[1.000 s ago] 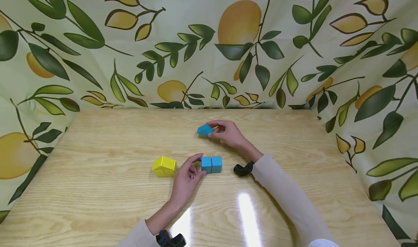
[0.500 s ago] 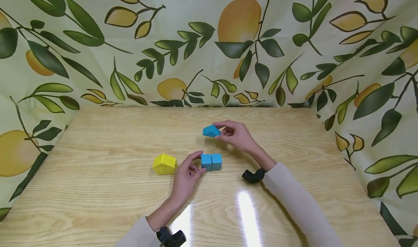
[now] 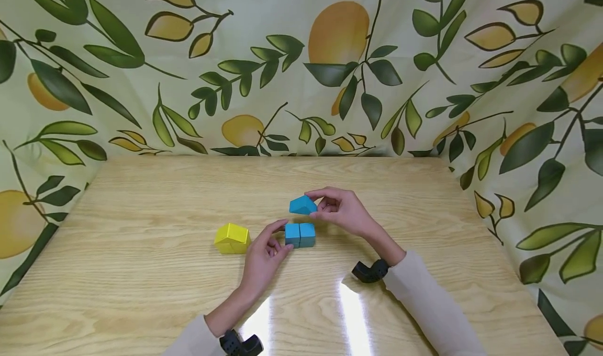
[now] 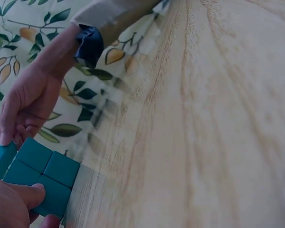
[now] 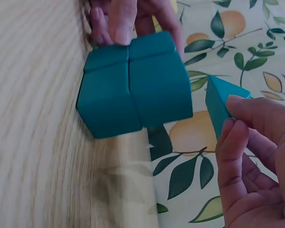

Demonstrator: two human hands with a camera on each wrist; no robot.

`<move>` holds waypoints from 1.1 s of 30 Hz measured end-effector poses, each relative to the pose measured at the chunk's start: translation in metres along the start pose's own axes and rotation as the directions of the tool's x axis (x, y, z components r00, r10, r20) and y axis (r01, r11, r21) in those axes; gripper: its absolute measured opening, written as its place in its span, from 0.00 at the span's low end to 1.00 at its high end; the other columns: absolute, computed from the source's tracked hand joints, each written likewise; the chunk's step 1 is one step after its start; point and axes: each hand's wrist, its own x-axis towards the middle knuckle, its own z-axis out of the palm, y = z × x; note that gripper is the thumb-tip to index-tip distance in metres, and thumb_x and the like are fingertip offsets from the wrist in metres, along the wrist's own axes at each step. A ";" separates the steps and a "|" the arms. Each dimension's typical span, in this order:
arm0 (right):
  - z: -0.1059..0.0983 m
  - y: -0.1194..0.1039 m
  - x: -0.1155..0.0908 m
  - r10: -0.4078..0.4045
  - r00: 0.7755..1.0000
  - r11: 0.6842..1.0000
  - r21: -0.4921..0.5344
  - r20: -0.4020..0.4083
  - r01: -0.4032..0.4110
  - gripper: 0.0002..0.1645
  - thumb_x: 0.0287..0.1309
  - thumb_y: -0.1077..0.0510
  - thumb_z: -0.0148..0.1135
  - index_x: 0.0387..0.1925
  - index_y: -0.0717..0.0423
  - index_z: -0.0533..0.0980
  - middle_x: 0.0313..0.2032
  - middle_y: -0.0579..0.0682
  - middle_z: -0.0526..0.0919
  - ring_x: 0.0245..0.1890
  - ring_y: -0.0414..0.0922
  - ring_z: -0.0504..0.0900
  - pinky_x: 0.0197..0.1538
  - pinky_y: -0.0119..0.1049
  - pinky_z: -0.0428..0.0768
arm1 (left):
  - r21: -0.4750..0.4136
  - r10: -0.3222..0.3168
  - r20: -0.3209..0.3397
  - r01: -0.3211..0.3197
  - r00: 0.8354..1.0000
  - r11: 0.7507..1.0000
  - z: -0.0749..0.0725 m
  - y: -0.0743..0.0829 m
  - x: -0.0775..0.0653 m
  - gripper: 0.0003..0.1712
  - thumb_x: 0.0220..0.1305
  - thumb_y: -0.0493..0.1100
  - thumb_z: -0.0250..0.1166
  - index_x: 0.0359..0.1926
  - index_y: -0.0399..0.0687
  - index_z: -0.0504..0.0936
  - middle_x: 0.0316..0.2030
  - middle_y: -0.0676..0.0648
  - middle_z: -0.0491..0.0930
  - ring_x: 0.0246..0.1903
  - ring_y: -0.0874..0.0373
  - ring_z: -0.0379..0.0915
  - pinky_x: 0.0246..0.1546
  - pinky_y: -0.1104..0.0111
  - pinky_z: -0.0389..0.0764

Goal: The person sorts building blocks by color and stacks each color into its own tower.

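Several blue cubes [image 3: 299, 235] stand pressed together in a compact block near the middle of the table. My left hand [image 3: 261, 259] holds this block at its left side, thumb at the front and index finger at the back; the thumb [image 4: 31, 194] lies on one cube in the left wrist view. Between the thumb and fingers of my right hand [image 3: 343, 211] is a blue triangular block [image 3: 302, 205], pinched just behind and above the cubes. The right wrist view shows the triangular block [image 5: 221, 102] apart from the cubes [image 5: 133, 95].
Yellow blocks [image 3: 232, 238] form a small house shape left of my left hand. The wooden table [image 3: 155, 204] reaches back to a curtain [image 3: 264, 84] printed with leaves and fruit. Each wrist wears a black camera [image 3: 369, 270].
My right hand first drew the triangular block slightly right, then brought it nearer to the blue cubes. My left hand has stayed at the cubes, and the view has shifted a little.
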 end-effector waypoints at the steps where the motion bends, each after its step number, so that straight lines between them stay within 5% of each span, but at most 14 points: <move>1: 0.001 -0.001 -0.001 -0.005 1.000 1.000 -0.003 0.003 0.005 0.26 0.52 0.63 0.71 0.54 0.54 0.78 0.41 0.51 0.81 0.32 0.46 0.79 0.35 0.33 0.78 | 0.001 0.002 0.001 -0.002 1.000 1.000 -0.001 0.000 0.000 0.31 0.54 0.32 0.71 0.59 0.54 0.76 0.49 0.52 0.78 0.24 0.60 0.68 0.22 0.74 0.70; 8: 0.001 -0.002 -0.003 -0.065 0.997 0.997 -0.031 0.030 0.066 0.25 0.51 0.58 0.73 0.53 0.52 0.79 0.41 0.46 0.82 0.31 0.44 0.79 0.34 0.35 0.79 | -0.004 0.008 -0.015 -0.008 1.000 1.000 -0.003 -0.001 0.004 0.32 0.54 0.33 0.71 0.59 0.59 0.76 0.48 0.51 0.79 0.24 0.59 0.68 0.23 0.74 0.70; 17: 0.003 -0.002 -0.012 -0.054 0.997 0.997 -0.043 0.061 0.057 0.23 0.51 0.58 0.73 0.51 0.53 0.80 0.35 0.53 0.81 0.29 0.44 0.79 0.33 0.35 0.79 | -0.011 -0.031 -0.030 0.031 0.999 0.999 0.000 0.001 0.005 0.29 0.55 0.33 0.71 0.58 0.53 0.77 0.48 0.48 0.80 0.23 0.56 0.68 0.22 0.74 0.67; 26: 0.011 -0.003 -0.020 -0.026 0.997 0.999 -0.037 0.075 0.029 0.23 0.51 0.62 0.72 0.51 0.55 0.79 0.35 0.53 0.80 0.30 0.44 0.78 0.33 0.36 0.78 | -0.015 -0.044 -0.011 0.044 0.999 0.999 -0.007 0.039 0.002 0.25 0.55 0.28 0.68 0.56 0.39 0.77 0.46 0.41 0.80 0.22 0.55 0.66 0.22 0.75 0.66; 33: 0.015 -0.022 -0.024 -0.055 0.993 0.997 -0.048 0.103 0.060 0.22 0.50 0.67 0.71 0.50 0.63 0.79 0.34 0.57 0.79 0.30 0.47 0.76 0.33 0.38 0.78 | -0.010 -0.013 -0.012 0.013 1.000 1.000 -0.006 0.039 0.001 0.25 0.55 0.28 0.68 0.56 0.38 0.76 0.45 0.41 0.80 0.22 0.56 0.66 0.21 0.74 0.66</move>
